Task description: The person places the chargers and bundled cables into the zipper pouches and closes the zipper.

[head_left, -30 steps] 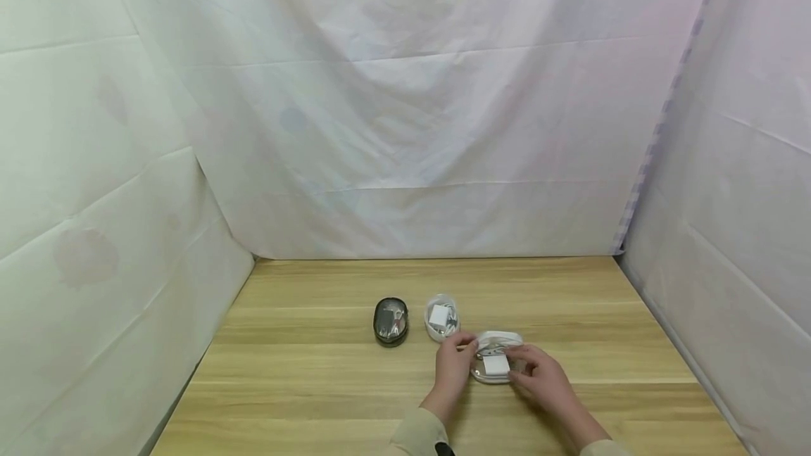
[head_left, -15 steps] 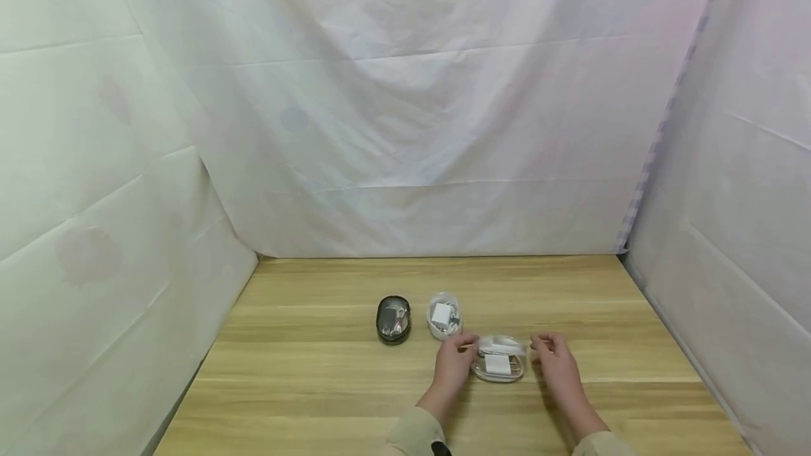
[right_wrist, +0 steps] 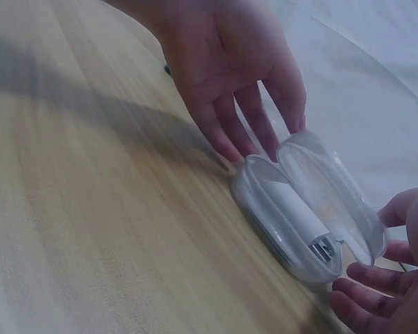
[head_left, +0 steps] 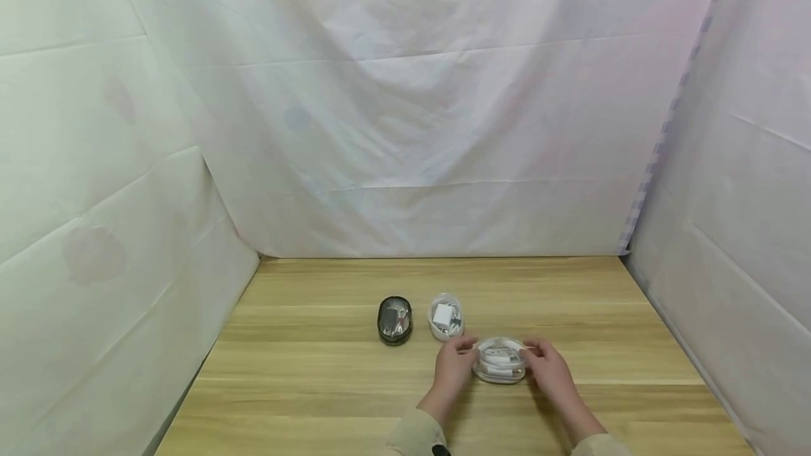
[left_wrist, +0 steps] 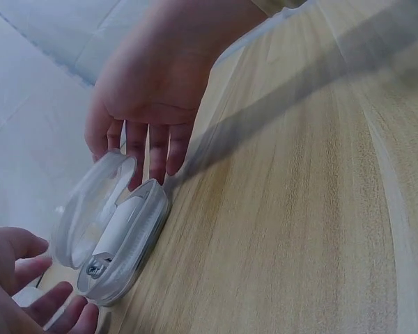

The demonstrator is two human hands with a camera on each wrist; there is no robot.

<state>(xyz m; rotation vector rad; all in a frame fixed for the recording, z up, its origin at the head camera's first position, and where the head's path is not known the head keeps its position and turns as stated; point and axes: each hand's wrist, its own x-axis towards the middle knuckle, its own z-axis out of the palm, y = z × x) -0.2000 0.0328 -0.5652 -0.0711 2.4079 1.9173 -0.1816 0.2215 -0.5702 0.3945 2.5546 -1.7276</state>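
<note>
A clear oval zip case (head_left: 499,373) lies on the table between my hands, its lid (right_wrist: 327,184) tilted up at an angle over the base. Inside sits a white charger plug (right_wrist: 296,212) with metal prongs. My left hand (head_left: 451,368) is at the case's left end, relaxed fingers at its rim and lid. At the right end is my right hand (head_left: 552,370), fingertips close against the lid's end. In both wrist views the fingers of each hand are extended and spread, not wrapped round the case.
Behind my left hand stands a second clear case (head_left: 446,317) with a white plug and cable. Left of it is a black-rimmed case (head_left: 395,320) with dark contents. White cloth (head_left: 405,125) hangs behind the wood-grain table (head_left: 304,371) and at both sides.
My right hand drew away to the right, then came back to the case's right end. The lid has swung forward over the plug. My left hand stays at the left end.
</note>
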